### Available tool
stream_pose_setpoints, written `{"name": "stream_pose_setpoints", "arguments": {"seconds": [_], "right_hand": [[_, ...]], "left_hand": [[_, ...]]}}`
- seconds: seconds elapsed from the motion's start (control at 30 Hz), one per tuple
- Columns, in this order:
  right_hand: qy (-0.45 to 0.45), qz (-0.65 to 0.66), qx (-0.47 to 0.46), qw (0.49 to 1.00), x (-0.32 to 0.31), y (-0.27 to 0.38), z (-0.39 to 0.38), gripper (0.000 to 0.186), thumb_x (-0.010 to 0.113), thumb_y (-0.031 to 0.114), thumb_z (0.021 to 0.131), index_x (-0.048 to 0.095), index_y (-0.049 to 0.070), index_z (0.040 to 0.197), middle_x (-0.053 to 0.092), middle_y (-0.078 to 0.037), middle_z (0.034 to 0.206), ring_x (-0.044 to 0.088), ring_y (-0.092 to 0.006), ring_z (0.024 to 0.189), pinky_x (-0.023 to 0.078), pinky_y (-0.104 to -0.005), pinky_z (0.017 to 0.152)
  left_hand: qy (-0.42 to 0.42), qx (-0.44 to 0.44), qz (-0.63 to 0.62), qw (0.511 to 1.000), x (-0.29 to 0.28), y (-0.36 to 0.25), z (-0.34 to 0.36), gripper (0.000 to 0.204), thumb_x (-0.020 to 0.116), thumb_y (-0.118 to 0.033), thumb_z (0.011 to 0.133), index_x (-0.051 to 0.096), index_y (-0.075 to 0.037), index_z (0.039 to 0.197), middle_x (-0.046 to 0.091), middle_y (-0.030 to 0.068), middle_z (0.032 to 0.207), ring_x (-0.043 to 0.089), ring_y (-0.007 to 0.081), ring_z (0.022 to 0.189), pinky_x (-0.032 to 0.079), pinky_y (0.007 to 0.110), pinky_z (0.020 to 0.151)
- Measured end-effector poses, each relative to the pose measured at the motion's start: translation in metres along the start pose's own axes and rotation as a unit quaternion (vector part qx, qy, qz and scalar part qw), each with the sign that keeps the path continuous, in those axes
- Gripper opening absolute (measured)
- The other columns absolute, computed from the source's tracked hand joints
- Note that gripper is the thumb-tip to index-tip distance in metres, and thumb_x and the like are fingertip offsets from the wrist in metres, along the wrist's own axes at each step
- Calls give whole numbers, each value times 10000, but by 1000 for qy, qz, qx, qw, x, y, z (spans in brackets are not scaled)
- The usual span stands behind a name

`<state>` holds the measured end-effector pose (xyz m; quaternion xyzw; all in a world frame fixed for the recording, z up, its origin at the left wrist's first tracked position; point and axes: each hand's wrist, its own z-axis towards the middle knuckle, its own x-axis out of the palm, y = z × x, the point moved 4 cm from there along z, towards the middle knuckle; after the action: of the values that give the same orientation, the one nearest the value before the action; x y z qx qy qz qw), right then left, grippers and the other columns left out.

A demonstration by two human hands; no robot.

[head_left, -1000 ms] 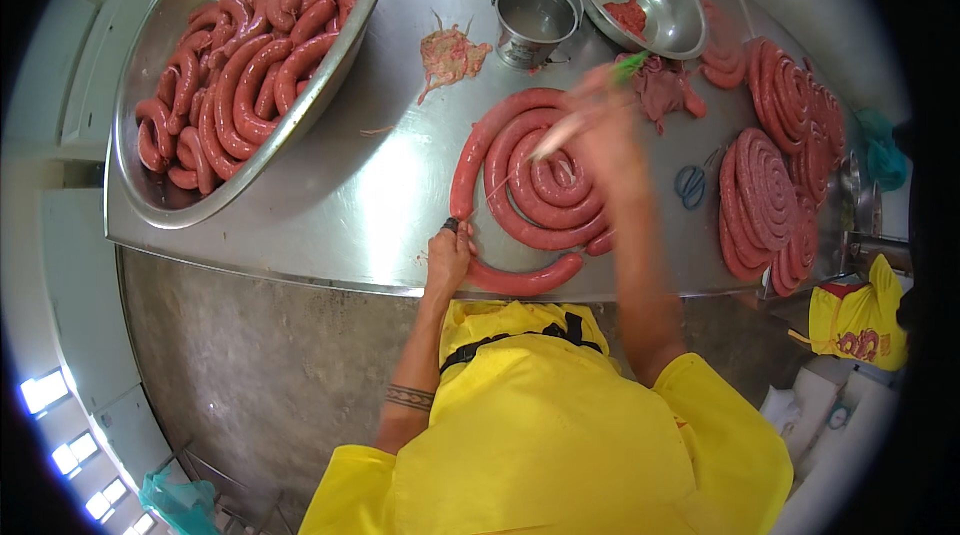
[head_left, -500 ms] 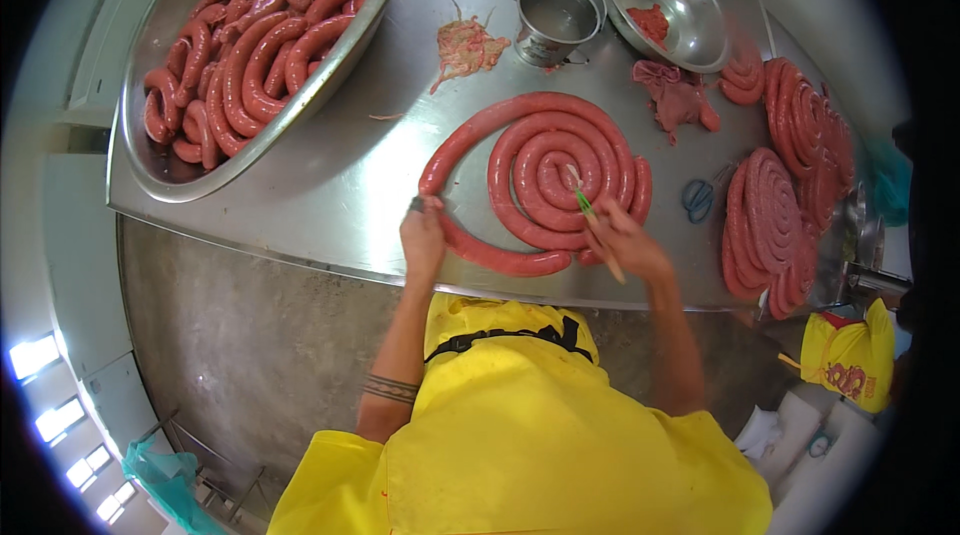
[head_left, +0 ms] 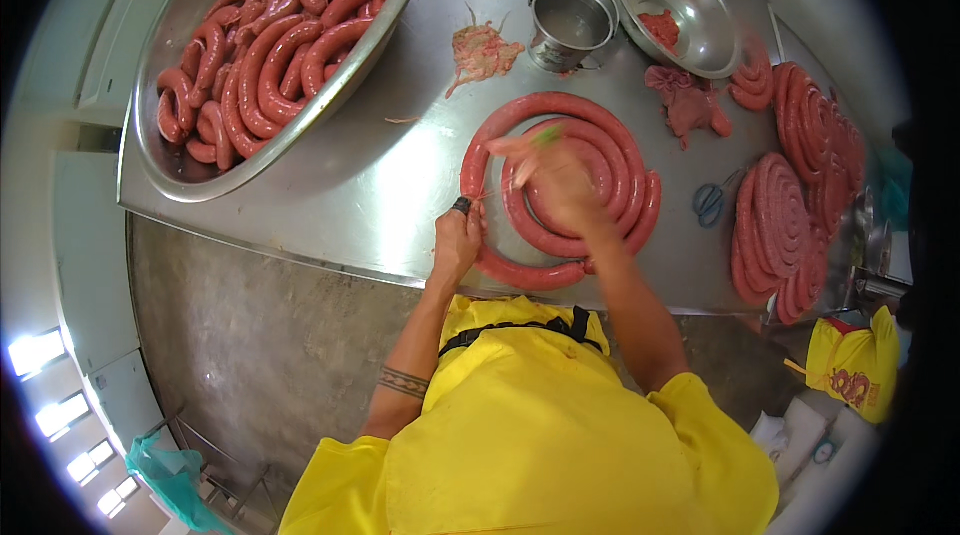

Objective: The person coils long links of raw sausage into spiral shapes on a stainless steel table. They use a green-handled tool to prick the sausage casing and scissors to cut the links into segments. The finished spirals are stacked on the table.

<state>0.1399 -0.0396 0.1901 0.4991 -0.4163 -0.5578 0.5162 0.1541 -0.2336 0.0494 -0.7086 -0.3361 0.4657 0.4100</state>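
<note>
A glossy, pinkish-red sausage (head_left: 628, 157) is lying coiled on the shiny steel table (head_left: 400, 210), the left hand (head_left: 459, 243) pinching its left side. The right hand (head_left: 562, 185) is blurring above it, grip impossible to tell. Windows (head_left: 62, 416) are glowing beyond the mottled floor (head_left: 240, 325).

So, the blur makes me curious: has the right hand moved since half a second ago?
Yes: the right hand has moved left and a bit forward, farther from the scissors.
</note>
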Motion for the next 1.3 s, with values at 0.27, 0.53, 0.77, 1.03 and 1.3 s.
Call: {"name": "stream_pose_setpoints", "arguments": {"seconds": [0.27,0.53,0.77,1.03,1.3], "right_hand": [[-41,-104,98,989,-89,-11,-58,264,454,310,1087,577,78,1062,679,-169,1114,614,-326,1211,460,-538,1082],[-231,397,-48,887,-245,52,-101,268,508,399,1052,572,142,1016,503,6,759,533,-130,731,465,-353,665],[-189,-74,449,870,-252,-38,-245,305,485,379,1059,604,136,1201,539,12,815,490,-83,656,415,-261,535],[100,-111,148,978,24,-82,-39,380,540,54,953,532,31,1332,690,-186,1180,656,-319,1104,490,-422,933],[181,19,49,982,29,-59,-60,260,497,215,1048,497,35,1237,646,-123,918,641,-248,921,481,-422,830]], "left_hand": [[48,76,-33,995,24,-35,20,204,501,-81,1020,657,21,936,684,109,755,698,201,693,526,350,612],[-8,5,113,994,-7,19,13,216,494,-93,1017,665,26,960,656,116,674,669,224,630,525,377,616],[-6,-126,32,991,-15,42,23,225,464,-151,1048,632,-2,1061,701,121,997,678,237,904,513,421,826],[-132,249,300,911,-30,-17,-24,161,611,-102,942,694,-52,1071,523,204,1359,451,346,1274,312,504,1097],[-61,-37,-126,989,-20,36,-14,177,559,-132,1014,613,30,1060,501,227,1357,461,376,1313,309,453,1163]]}}
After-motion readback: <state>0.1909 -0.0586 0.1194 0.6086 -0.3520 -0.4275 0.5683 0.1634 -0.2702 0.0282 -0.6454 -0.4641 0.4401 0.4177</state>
